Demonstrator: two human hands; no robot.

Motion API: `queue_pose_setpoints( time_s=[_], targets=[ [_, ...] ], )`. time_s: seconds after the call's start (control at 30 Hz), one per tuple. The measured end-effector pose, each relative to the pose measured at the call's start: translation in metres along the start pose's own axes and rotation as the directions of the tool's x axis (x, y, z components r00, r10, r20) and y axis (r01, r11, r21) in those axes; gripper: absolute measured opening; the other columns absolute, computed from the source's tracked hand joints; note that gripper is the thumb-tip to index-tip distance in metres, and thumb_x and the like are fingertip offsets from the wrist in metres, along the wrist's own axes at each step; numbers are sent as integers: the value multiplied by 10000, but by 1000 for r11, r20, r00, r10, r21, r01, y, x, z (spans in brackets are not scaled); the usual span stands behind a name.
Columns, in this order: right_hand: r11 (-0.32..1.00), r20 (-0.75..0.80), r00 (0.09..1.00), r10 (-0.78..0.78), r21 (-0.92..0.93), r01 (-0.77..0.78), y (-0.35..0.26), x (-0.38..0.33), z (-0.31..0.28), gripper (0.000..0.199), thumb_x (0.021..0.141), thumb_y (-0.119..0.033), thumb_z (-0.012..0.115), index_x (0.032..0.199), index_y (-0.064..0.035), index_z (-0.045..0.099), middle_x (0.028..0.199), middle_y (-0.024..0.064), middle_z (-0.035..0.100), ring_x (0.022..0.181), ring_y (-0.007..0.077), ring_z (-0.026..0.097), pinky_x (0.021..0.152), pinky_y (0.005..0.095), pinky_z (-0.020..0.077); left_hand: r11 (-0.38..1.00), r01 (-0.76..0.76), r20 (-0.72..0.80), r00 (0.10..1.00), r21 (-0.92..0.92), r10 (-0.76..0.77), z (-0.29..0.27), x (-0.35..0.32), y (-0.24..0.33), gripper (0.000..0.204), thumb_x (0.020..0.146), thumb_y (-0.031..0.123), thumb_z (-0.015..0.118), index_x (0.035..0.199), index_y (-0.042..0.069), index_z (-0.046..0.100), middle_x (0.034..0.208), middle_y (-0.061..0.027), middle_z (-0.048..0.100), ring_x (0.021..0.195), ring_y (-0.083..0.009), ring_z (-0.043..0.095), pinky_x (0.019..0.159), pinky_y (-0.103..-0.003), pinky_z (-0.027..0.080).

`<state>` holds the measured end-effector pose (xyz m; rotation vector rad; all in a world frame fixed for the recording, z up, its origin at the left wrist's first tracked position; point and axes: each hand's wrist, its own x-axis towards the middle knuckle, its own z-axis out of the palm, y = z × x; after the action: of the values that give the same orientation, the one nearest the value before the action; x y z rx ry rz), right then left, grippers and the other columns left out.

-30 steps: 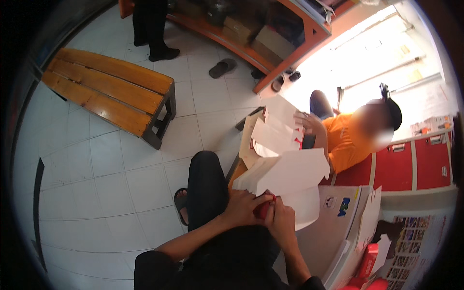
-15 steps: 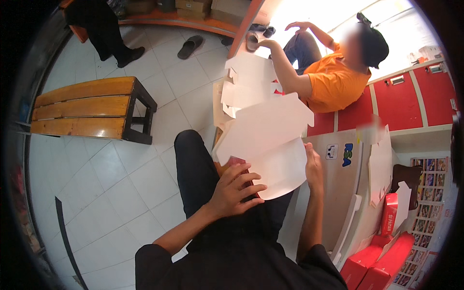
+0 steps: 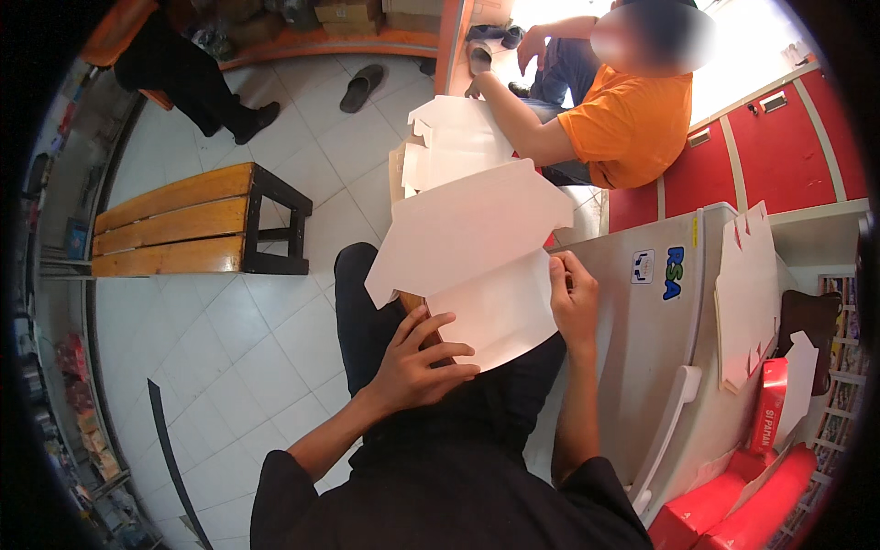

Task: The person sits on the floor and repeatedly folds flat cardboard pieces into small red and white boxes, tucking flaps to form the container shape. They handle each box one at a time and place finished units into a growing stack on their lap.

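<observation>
A partly folded cardboard box (image 3: 495,307), white inside, lies over my lap with its wide lid panel (image 3: 463,225) raised at the far side. My left hand (image 3: 412,362) is closed over the left side wall, its fingers spaced apart and the tips reaching onto the white inside. A brownish-red outer face shows between those fingers. At the right edge, my right hand (image 3: 575,298) pinches the card between thumb and bent fingers. Just beyond lies more white card (image 3: 463,147) with cut tabs, partly covered by the raised panel.
A person in an orange shirt (image 3: 628,119) sits at the far right. A slatted wooden bench (image 3: 174,225) stands left. On my right are a pale fridge-like cabinet (image 3: 632,339), flat white cards (image 3: 741,293) and red boxes (image 3: 761,513). A dark-trousered person (image 3: 179,78) stands far left.
The box and both hands sit slightly farther left in the view. My right fingers have curled into a pinch at the edge. The orange-shirted person's raised hand has come down.
</observation>
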<state>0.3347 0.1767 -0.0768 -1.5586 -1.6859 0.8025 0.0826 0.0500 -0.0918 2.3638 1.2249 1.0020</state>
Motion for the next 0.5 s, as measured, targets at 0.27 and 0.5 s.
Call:
queue_pose_setpoints(
  time_s=[0.27, 0.5],
  targets=[
    [980, 42, 985, 168, -110, -163, -21, 11, 4, 371, 960, -402, 651, 919, -35, 684, 710, 128, 653, 615, 247, 636, 626, 384, 482, 941, 309, -79, 944, -138, -321, -10, 13, 4, 887, 649, 508, 922, 1365, 118, 572, 1353, -155, 550, 1427, -414, 375, 1153, -569, 351],
    [981, 36, 982, 183, -78, -180, -15, 11, 8, 390, 956, -416, 665, 928, -29, 704, 685, 113, 628, 580, 218, 589, 603, 356, 466, 935, 308, -149, 931, -175, -334, -5, 2, -7, 718, 793, 449, 819, 1331, 27, 599, 1327, -153, 584, 1360, -361, 489, 1150, -480, 391]
  ],
)
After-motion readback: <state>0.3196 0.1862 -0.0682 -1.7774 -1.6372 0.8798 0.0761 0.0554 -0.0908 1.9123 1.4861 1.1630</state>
